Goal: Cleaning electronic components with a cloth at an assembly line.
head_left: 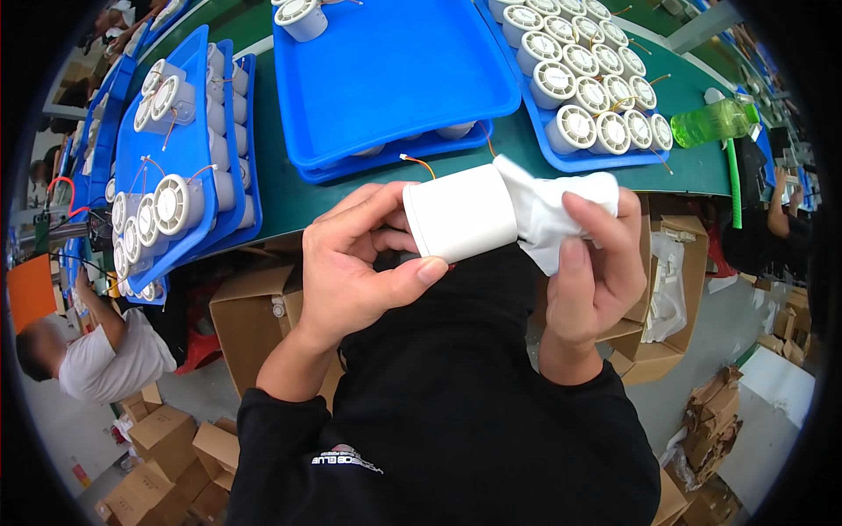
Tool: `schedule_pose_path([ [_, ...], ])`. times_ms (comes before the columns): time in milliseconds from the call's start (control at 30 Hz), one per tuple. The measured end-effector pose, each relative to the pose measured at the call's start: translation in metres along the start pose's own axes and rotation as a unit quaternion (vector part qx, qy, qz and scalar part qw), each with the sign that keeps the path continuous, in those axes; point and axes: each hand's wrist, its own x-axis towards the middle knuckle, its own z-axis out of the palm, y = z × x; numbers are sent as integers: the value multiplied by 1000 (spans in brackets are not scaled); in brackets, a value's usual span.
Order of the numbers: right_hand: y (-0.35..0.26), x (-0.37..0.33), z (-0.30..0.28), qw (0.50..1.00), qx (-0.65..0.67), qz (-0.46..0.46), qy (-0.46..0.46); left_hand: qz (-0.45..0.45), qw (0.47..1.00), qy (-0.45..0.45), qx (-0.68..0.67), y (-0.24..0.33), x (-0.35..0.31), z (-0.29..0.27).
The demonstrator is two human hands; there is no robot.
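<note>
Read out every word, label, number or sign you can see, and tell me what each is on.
Black shirt: white lettering, which I won't copy out.
White grille-topped canisters: marks at their centres, too small to read.
Cardboard boxes at lower left: dark print, too blurred to read.
White cylinder in the left hand: no text on the side shown.

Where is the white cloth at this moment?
In the head view, right of centre, the white cloth is held in the right hand, at the right end of the white cylinder that the left hand holds.
</note>
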Motion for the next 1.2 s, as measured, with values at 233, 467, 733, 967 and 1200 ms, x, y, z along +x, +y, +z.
schedule_pose_path([
  [233, 8, -6, 5, 984, 142, -100, -50, 6, 1000, 3, -1, -2, -2, 0],
  [467, 17, -4, 20, 982, 78, -133, -109, 32, 998, 5, 61, -7, -9, 2],
  [733, 7, -39, 52, 946, 239, 218, -33, 70, 990, 45, 116, -26, -24, -9],
  [967, 1, -48, 61, 958, 41, 207, -192, 18, 994, 73, 78, -42, -48, -36],
  [1200, 3, -54, 83, 960, 79, 154, -219, 8, 994, 73, 87, -38, -63, -60],
])
